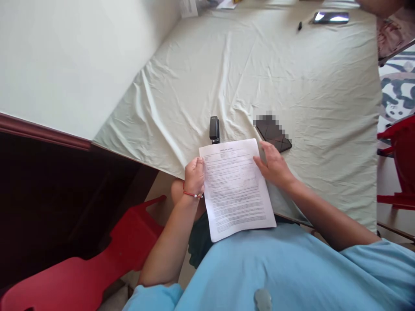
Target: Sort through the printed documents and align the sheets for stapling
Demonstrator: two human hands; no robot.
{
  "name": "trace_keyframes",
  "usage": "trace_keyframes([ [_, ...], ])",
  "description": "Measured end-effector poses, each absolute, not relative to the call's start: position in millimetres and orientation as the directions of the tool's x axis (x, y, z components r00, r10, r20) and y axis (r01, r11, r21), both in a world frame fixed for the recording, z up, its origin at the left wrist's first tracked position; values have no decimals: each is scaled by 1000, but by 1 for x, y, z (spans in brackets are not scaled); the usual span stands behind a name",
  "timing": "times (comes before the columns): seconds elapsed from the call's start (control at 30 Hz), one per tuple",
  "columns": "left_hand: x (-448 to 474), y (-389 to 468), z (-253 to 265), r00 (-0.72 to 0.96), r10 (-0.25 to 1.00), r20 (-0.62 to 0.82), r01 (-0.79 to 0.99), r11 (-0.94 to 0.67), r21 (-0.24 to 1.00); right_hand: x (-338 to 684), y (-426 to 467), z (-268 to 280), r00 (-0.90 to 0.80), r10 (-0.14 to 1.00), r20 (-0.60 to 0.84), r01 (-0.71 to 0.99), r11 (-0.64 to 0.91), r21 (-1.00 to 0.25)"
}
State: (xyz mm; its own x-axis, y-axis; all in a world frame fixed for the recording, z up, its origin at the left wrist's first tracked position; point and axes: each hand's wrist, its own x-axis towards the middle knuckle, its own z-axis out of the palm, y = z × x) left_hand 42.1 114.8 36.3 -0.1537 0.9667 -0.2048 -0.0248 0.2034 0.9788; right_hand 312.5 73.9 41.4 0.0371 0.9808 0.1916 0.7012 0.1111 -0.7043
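Sheets of printed paper (236, 194) lie tilted over the table's front edge and my lap, with the text side up. My left hand (195, 175) is closed on their left edge, with the thumb on top. At the upper right edge, my right hand (275, 166) has its thumb and fingers apart, the thumb tip touching or just beside the paper. A black stapler (214, 128) lies on the cloth just beyond the paper's top edge. Near my right fingers is a dark flat object (275, 137), partly blurred out by pixels.
A pale green cloth (194, 86) covers the table. At the far right lie a shiny phone (330, 17) and a small black item (300, 26). Part of another person (382, 5) shows at the top right corner. Red chairs (126, 242) stand at left and right.
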Motion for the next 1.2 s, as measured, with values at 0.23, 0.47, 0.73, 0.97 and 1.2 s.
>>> trace_keyframes([
  [0.23,33,109,36,-228,953,-200,-126,175,976,308,76,48,-24,990,-138,290,-125,-949],
  [0.47,33,102,27,-261,938,-226,-187,181,966,298,75,36,49,989,-136,296,-145,-944],
  [0.73,36,43,26,-145,984,-108,223,138,965,306,73,27,201,975,-96,173,-132,-976],
  [0.97,38,5,24,-99,966,-238,194,253,948,308,74,24,163,986,-33,267,-76,-961],
  [1.2,27,9,11,-128,962,-243,112,257,960,302,77,22,168,985,29,436,-48,-899],
])
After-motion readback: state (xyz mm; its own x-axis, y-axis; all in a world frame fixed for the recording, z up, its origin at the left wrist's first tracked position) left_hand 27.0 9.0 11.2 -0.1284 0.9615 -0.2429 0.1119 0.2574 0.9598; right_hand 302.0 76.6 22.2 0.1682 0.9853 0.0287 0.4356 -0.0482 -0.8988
